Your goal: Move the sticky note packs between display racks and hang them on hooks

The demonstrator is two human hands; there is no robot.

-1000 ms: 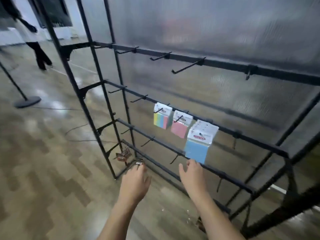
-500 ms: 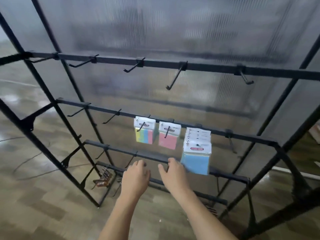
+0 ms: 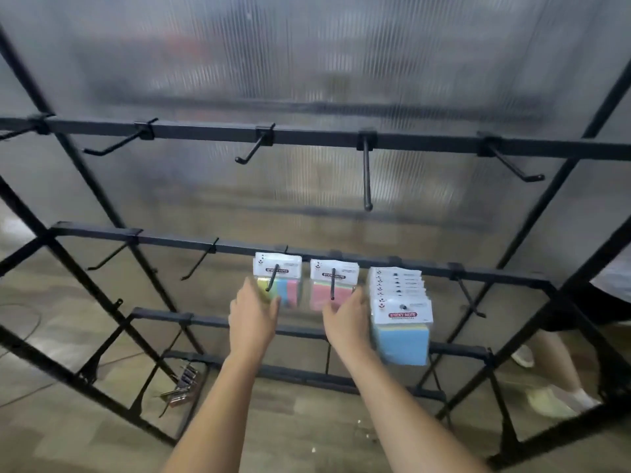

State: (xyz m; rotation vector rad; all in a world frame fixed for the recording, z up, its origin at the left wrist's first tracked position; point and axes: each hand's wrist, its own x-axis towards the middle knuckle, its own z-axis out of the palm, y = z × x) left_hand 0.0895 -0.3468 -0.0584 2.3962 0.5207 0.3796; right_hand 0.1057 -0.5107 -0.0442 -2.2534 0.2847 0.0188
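Observation:
A black metal display rack (image 3: 307, 135) fills the view. On its second bar hang sticky note packs: a multicolour pack (image 3: 283, 285), a pink pack (image 3: 329, 285) and a thick bunch of several blue packs (image 3: 401, 322), each on its own hook. My left hand (image 3: 252, 315) reaches up with straight fingers, its tips at the lower left corner of the multicolour pack. My right hand (image 3: 348, 320), fingers also straight, has its tips at the bottom of the pink pack. Neither hand grips anything.
Bare hooks (image 3: 366, 172) stick out from the top bar and from the left of the second bar. Binder clips (image 3: 182, 384) hang low on the left. Another person's legs and shoes (image 3: 553, 397) stand behind the rack at the right. A ribbed translucent panel backs the rack.
The view has swung to face the rack squarely and moved closer. Both hands have risen from below the third bar to the two left packs.

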